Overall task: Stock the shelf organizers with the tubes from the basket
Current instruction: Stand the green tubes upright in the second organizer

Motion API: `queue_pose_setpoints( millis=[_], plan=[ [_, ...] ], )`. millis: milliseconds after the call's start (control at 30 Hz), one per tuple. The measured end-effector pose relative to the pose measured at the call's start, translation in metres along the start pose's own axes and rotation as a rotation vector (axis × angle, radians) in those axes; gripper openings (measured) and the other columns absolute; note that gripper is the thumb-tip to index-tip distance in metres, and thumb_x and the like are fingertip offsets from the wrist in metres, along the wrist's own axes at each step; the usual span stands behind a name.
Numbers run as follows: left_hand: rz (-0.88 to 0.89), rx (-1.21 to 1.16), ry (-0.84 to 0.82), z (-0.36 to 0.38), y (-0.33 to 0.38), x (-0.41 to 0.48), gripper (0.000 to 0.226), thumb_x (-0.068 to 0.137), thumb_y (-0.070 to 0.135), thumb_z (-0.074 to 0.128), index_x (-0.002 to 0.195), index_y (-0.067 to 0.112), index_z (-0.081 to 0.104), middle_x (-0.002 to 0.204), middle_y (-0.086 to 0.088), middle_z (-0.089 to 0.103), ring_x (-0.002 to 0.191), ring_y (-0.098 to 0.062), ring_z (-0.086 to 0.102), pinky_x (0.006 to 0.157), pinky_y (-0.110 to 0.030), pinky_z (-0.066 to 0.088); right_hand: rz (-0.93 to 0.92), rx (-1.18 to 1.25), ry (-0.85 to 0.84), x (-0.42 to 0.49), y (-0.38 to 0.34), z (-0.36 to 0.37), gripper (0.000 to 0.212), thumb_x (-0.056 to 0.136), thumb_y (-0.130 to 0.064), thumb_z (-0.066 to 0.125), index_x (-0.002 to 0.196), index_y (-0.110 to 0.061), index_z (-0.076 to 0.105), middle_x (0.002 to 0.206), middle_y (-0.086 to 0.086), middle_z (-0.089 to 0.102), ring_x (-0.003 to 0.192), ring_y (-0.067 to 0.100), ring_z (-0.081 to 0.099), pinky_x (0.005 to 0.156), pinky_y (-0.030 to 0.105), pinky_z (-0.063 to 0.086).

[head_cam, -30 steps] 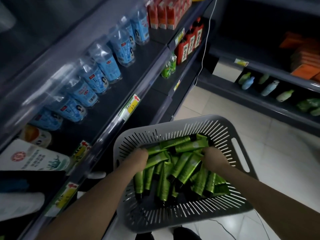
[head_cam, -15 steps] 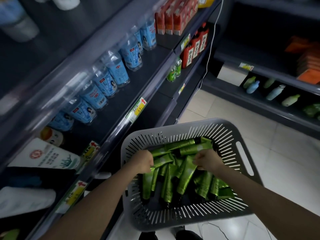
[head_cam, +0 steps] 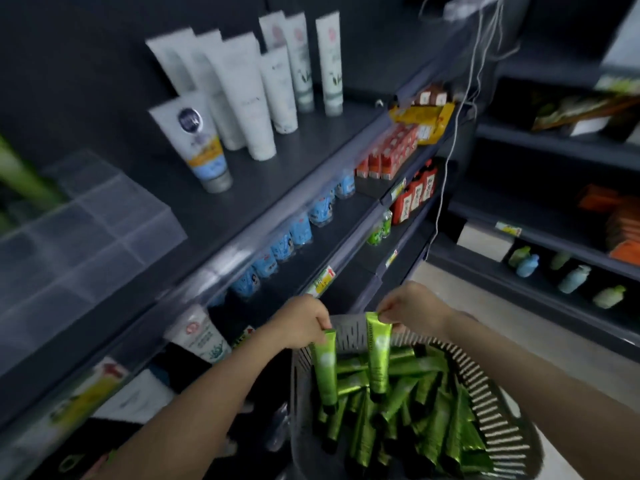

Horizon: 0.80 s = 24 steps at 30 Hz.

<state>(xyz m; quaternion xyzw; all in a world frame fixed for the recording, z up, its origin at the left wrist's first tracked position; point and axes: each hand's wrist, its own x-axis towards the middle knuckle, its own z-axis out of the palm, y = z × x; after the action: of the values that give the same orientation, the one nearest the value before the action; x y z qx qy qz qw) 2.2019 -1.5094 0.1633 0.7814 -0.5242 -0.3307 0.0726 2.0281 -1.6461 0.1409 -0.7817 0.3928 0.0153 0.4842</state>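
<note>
Green plastic tube number one, glossy with a dark cap, hangs cap-down from our left hand. The fingers are curled tight around its crimped flat end. Our right hand pinches the flat end of a second green tube between thumb and fingertips, and that one dangles cap-down too. The pair sit side by side, close but not touching.

Both hang over the grey slotted plastic basket, the first above its left side and the second nearer its far rim. Down inside the basket lies a thick heap of green tubes, all the same kind, jumbled across one another. The first tube's cap is just above that heap.

Now out from the basket. Up and to its left, on the dark shelf, we have the clear plastic divided organizer, blurred, so we cannot tell what its compartments hold. Along the same shelf, above the basket, tall white squeeze tubes stand on their caps. A white tube with a blue-and-yellow label stands in front of them.

One level lower, between those and the basket, runs a row of small blue-labelled bottles. Off to the basket's right, well apart from it, another dark shelf carries small pastel bottles.
</note>
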Motion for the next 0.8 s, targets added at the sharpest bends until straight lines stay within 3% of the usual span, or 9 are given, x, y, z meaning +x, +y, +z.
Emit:
queue_pose_setpoints(
  millis=[100, 167, 233, 367, 467, 633, 800],
  plan=[
    [0.045, -0.022, 0.101, -0.049, 0.014, -0.029, 0.022, 0.077, 0.005, 0.072, 0.099, 0.008, 0.073, 0.099, -0.004, 0.072, 0.065, 0.003, 0.054, 0.054, -0.003, 0.038, -0.139, -0.041, 0.027, -0.012, -0.055, -0.023, 0.017, 0.081, -0.004, 0.069, 0.070, -0.017, 0.071, 0.060, -0.007, 0.067, 0.057, 0.007, 0.065, 0.062, 0.021, 0.057],
    [0.064, -0.018, 0.165, -0.080, 0.021, -0.046, 0.018, 0.076, 0.005, 0.072, 0.094, 0.007, 0.074, 0.091, -0.003, 0.073, 0.058, 0.008, 0.052, 0.051, -0.001, 0.035, -0.209, -0.046, 0.040, -0.022, -0.086, -0.034, 0.015, 0.083, -0.005, 0.068, 0.072, -0.014, 0.071, 0.065, -0.004, 0.068, 0.062, 0.012, 0.066, 0.063, 0.023, 0.058],
    [0.072, -0.012, 0.233, -0.109, 0.027, -0.063, 0.017, 0.076, 0.005, 0.073, 0.092, 0.009, 0.074, 0.081, 0.003, 0.069, 0.053, 0.009, 0.051, 0.051, -0.001, 0.036, -0.268, 0.002, 0.056, -0.030, -0.111, -0.041, 0.021, 0.083, -0.002, 0.067, 0.067, -0.016, 0.069, 0.059, -0.007, 0.066, 0.056, 0.006, 0.064, 0.057, 0.019, 0.055],
    [0.089, -0.004, 0.342, -0.154, 0.033, -0.098, 0.017, 0.076, 0.007, 0.074, 0.093, 0.009, 0.073, 0.070, 0.010, 0.062, 0.057, 0.006, 0.053, 0.052, -0.001, 0.038, -0.388, 0.019, 0.100, -0.038, -0.158, -0.047, 0.007, 0.085, -0.003, 0.065, 0.080, -0.004, 0.070, 0.070, 0.005, 0.066, 0.065, 0.015, 0.064, 0.064, 0.025, 0.058],
    [0.097, 0.018, 0.411, -0.184, 0.032, -0.125, 0.016, 0.078, 0.008, 0.073, 0.094, 0.011, 0.073, 0.067, 0.015, 0.059, 0.059, 0.004, 0.054, 0.055, -0.003, 0.040, -0.502, -0.006, 0.142, -0.041, -0.196, -0.044, 0.007, 0.086, -0.007, 0.065, 0.081, -0.004, 0.070, 0.072, 0.005, 0.065, 0.068, 0.015, 0.062, 0.067, 0.030, 0.058],
    [0.054, 0.019, 0.586, -0.232, 0.017, -0.169, 0.016, 0.077, 0.010, 0.075, 0.091, 0.017, 0.072, 0.071, 0.014, 0.062, 0.066, 0.001, 0.058, 0.060, -0.006, 0.043, -0.637, 0.035, 0.176, -0.043, -0.259, -0.034, 0.009, 0.084, -0.007, 0.068, 0.076, -0.012, 0.071, 0.068, 0.002, 0.067, 0.062, 0.008, 0.060, 0.060, 0.018, 0.053],
    [0.015, 0.025, 0.834, -0.277, -0.006, -0.213, 0.014, 0.074, 0.009, 0.075, 0.083, 0.020, 0.072, 0.081, 0.002, 0.070, 0.078, -0.012, 0.066, 0.075, -0.025, 0.051, -0.761, 0.127, 0.175, -0.041, -0.322, -0.026, 0.019, 0.084, -0.002, 0.066, 0.071, -0.016, 0.069, 0.067, 0.003, 0.066, 0.064, 0.013, 0.063, 0.068, 0.032, 0.058]
  ],
)
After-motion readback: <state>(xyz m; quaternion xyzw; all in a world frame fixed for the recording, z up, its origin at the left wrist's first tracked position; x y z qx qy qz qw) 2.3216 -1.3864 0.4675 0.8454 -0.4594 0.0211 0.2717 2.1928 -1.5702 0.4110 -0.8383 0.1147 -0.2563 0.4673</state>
